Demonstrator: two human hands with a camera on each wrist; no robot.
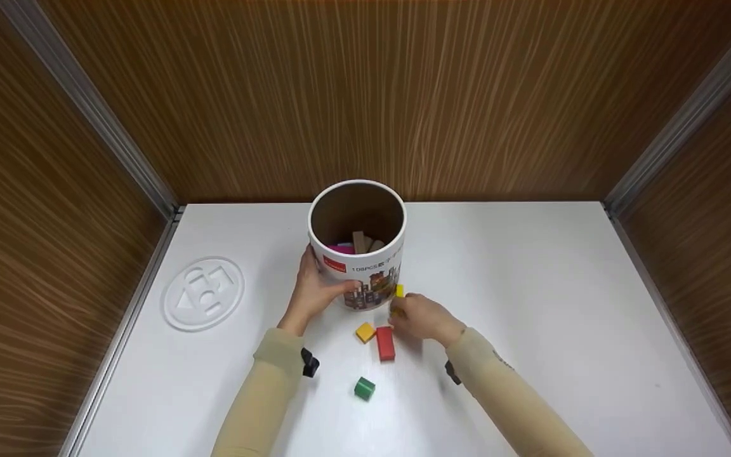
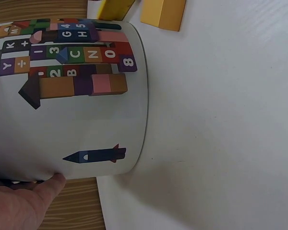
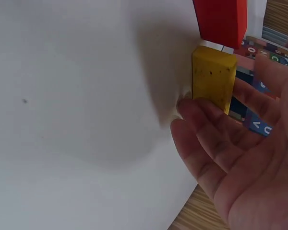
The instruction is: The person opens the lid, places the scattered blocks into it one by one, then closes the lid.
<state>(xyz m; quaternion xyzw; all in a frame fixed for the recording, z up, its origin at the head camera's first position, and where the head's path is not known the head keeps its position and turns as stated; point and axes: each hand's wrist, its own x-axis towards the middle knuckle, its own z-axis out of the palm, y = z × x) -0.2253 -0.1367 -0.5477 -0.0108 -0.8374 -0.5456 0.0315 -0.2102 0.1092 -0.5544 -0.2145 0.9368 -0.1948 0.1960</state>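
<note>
A white printed bucket (image 1: 375, 270) stands upright at the back middle of the table, with wooden blocks (image 1: 359, 242) inside. My left hand (image 1: 318, 289) holds its left side, thumb across the front; only part of that hand (image 2: 24, 203) shows in the left wrist view. Close to the bucket's right front, my right hand (image 1: 426, 317) grips a yellow block (image 3: 212, 76) between its fingers. Much of this block is covered in the head view. A red block (image 1: 386, 344) lies just left of the right hand, beside a small orange-yellow block (image 1: 365, 332).
Nearer the front lies a green block (image 1: 365, 388). A white round lid (image 1: 204, 293) with shaped cut-outs rests on the left of the white table (image 1: 530, 330). Wood-grain panels (image 1: 365, 95) rise at the back and both sides.
</note>
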